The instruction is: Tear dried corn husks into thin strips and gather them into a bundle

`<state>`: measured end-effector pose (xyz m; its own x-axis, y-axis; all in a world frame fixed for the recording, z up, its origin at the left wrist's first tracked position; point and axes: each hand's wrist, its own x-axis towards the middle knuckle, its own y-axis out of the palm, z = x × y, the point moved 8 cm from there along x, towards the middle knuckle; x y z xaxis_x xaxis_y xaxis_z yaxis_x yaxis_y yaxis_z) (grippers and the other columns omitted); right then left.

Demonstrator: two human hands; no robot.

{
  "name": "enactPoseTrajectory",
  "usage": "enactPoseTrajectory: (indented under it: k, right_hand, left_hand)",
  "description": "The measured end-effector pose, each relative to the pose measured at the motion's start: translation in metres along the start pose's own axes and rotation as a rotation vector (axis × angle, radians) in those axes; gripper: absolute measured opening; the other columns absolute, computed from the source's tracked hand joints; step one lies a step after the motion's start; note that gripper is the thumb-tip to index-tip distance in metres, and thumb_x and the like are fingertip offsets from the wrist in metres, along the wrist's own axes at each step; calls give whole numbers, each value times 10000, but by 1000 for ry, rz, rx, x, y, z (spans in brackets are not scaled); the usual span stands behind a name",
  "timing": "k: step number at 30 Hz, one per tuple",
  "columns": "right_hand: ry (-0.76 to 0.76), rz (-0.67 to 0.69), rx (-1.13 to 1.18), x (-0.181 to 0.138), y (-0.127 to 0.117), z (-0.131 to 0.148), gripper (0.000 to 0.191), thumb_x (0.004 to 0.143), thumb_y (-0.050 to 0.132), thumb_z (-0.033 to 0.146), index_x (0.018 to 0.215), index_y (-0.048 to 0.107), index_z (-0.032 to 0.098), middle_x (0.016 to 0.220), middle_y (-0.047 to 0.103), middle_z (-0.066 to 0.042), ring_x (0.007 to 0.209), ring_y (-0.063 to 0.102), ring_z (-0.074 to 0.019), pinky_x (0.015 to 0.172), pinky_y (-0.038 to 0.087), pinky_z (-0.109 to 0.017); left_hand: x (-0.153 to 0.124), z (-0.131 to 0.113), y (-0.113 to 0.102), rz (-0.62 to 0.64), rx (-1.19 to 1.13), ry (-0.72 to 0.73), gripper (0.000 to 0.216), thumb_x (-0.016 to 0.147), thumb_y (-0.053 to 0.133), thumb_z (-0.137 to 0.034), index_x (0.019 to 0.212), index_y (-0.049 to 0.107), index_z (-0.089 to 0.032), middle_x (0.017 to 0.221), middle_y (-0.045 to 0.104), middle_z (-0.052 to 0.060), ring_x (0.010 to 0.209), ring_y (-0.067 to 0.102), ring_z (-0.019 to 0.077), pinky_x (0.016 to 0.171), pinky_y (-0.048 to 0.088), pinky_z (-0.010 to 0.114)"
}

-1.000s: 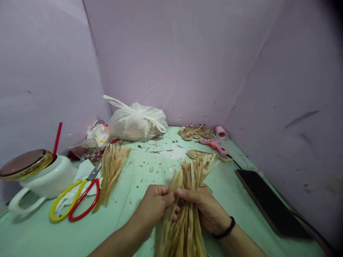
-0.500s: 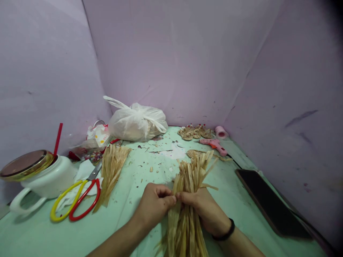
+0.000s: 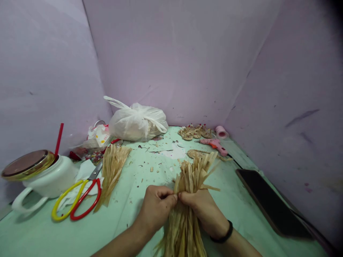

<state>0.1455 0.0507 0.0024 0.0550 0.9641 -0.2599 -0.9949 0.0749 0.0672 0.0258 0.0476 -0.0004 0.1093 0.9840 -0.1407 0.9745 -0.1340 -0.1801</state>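
Note:
A bundle of dry straw-coloured fibre strips [image 3: 184,225] stands upright in front of me, its lower end running out of view. My right hand [image 3: 205,207], with a black band at the wrist, is wrapped round its upper part, thumb across the front. On the bundle's left side, my left hand [image 3: 158,204] pinches the strips between thumb and forefinger, the two thumb tips almost touching. Most of the fingers of my right hand are hidden behind the bundle. A second, smaller bunch of strips [image 3: 112,175] lies to the left, beside scissors [image 3: 85,194] with one yellow and one red handle.
A white mug [image 3: 52,178] with a round gold-rimmed lid stands at left. Behind are a tied white plastic bag [image 3: 138,123], woven braided pieces [image 3: 195,132] and a pink glue gun [image 3: 214,144]. A dark phone [image 3: 270,201] lies at right on the green tabletop [image 3: 128,228].
My left hand has brought the strips on the left side in against the bundle, closing the gap there. My right hand keeps its hold.

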Motion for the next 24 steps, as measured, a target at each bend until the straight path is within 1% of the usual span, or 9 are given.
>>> enactPoseTrajectory:
  k: [3, 6, 10, 12, 14, 16, 19, 22, 24]
  right_hand:
    - [67, 30, 56, 2, 1, -8, 101, 469, 631, 169, 565, 635, 138, 583, 609, -6, 543, 516, -154, 505, 428, -270]
    - [78, 26, 64, 4, -1, -12, 118, 464, 678, 186, 559, 630, 137, 564, 606, -3, 519, 511, -146, 501, 423, -271]
    - [87, 20, 63, 6, -3, -16, 99, 484, 692, 184, 518, 611, 140, 503, 573, 15, 476, 480, -123, 475, 398, -259]
    - [95, 68, 100, 7, 0, -17, 102, 498, 693, 185, 545, 617, 137, 502, 570, 20, 468, 475, -113, 467, 390, -250]
    - [103, 108, 136, 8, 2, -18, 116, 504, 696, 186, 576, 622, 133, 510, 573, 21, 463, 475, -107, 459, 387, -243]
    - [107, 107, 146, 9, 1, -19, 121, 504, 698, 187, 567, 611, 131, 494, 567, 21, 447, 477, -104, 444, 382, -239]
    - [136, 77, 128, 11, -4, -22, 126, 513, 694, 196, 548, 590, 134, 446, 550, 22, 416, 485, -111, 417, 373, -239]
    - [170, 61, 130, 12, -6, -24, 128, 529, 686, 208, 563, 586, 135, 440, 555, 16, 406, 497, -118, 404, 374, -242]
    - [171, 42, 146, 13, -9, -23, 136, 516, 692, 197, 563, 580, 136, 443, 555, 19, 407, 505, -120, 401, 376, -242]
  left_hand:
    - [2, 0, -5, -23, -12, -4, 210, 599, 530, -280, 443, 546, -140, 420, 348, -49, 465, 298, 83, 457, 219, 228]
    - [5, -1, -11, -63, -21, -8, 166, 581, 569, -254, 486, 611, -125, 431, 441, -34, 476, 347, 89, 477, 268, 227]
    - [7, 5, -16, -107, -160, -88, 137, 557, 614, -242, 497, 621, -119, 422, 485, -30, 444, 356, 78, 465, 276, 220]
    - [8, 8, -15, -76, -272, -130, 142, 561, 635, -244, 510, 607, -115, 448, 529, -15, 436, 390, 75, 466, 299, 214]
    - [10, 9, -15, -7, -412, -166, 142, 589, 637, -240, 545, 587, -114, 528, 594, 16, 465, 466, 85, 483, 344, 208]
    - [11, 7, -18, 51, -545, -207, 134, 625, 623, -232, 581, 560, -122, 588, 624, 36, 504, 534, 103, 495, 384, 206]
    - [14, 4, -33, 49, -637, -239, 105, 663, 601, -199, 616, 531, -136, 546, 597, 14, 472, 547, 103, 450, 391, 188]
    - [18, -1, -53, -14, -658, -242, 67, 687, 568, -136, 632, 529, -133, 489, 550, -11, 414, 509, 74, 408, 374, 156]
    - [19, -2, -66, -68, -659, -256, 67, 697, 548, -115, 633, 532, -123, 468, 530, -16, 365, 464, 49, 367, 337, 128]
